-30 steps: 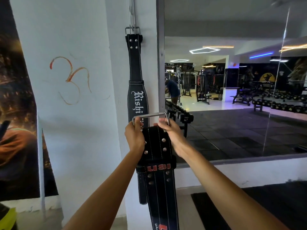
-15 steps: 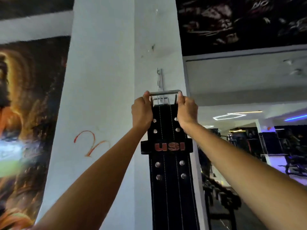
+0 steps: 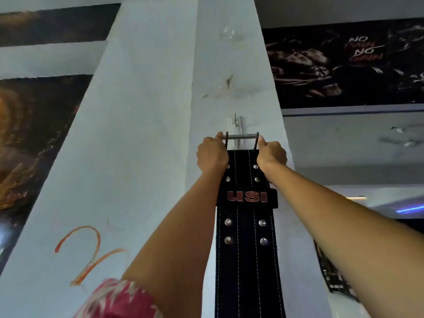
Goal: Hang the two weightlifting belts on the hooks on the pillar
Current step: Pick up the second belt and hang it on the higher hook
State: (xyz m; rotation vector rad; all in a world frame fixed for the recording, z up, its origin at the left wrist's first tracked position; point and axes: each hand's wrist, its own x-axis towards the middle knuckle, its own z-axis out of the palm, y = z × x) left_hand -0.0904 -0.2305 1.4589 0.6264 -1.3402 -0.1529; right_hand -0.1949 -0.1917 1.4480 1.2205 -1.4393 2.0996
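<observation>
Head view, looking steeply up the pillar point(image 3: 146, 125): both hands are raised to the top end of the black belt point(image 3: 246, 237) marked "USI". Left hand point(image 3: 212, 154) and right hand point(image 3: 271, 154) each have their fingers clenched around one end of the steel buckle bar point(image 3: 242, 136), left on the left end, right on the right end, roughly level with each other. Bar lies horizontal; belt's long axis runs straight down from it, flat against the pillar face and out of the bottom of the frame. Key relation: the hook point(image 3: 236, 122) sits on the pillar directly above the middle of the bar, between the two hands and equally near to both. Hook tip shows just over the bar; whether the bar has already passed over the tip or sits just beneath it cannot be told from this angle, probably the latter. Judgement: next move calls for lifting the bar a little, keeping it level, pressing toward the pillar, then lowering so the hook takes the weight. Tilting the bar could let it slide off.
</observation>
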